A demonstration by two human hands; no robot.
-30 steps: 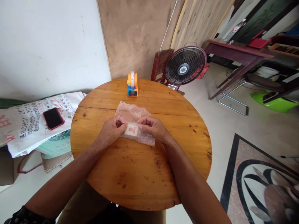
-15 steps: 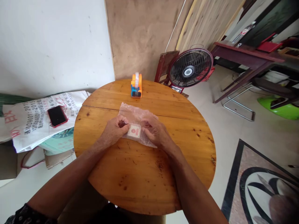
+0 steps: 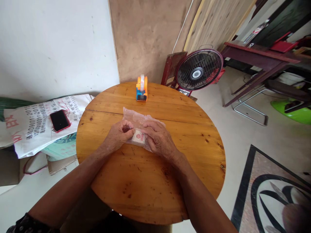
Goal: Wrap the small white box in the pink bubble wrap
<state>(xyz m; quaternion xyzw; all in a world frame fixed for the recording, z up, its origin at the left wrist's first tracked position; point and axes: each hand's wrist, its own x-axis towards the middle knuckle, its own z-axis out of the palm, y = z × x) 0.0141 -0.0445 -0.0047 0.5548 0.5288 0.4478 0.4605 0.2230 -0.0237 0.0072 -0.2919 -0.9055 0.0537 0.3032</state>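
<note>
A sheet of clear bubble wrap (image 3: 136, 117) lies on the round wooden table (image 3: 150, 174). A small white packet with a red mark (image 3: 138, 138) sits under the wrap. My left hand (image 3: 118, 136) is closed, pinching the wrap at the packet's left edge. My right hand (image 3: 158, 139) lies over the wrap on the packet's right side, fingers curled and pressing it down. An orange and blue tape dispenser (image 3: 141, 88) stands at the table's far edge, beyond both hands.
A black phone in a red case (image 3: 60, 120) lies on a printed white sack (image 3: 36, 126) left of the table. A floor fan (image 3: 199, 69) stands behind the table at right. A dark red table (image 3: 259, 58) and a green basin (image 3: 291, 113) are farther right.
My right hand has slid left over the bubble wrap and now covers more of it, close against the packet. My left hand has stayed at the packet's left edge.
</note>
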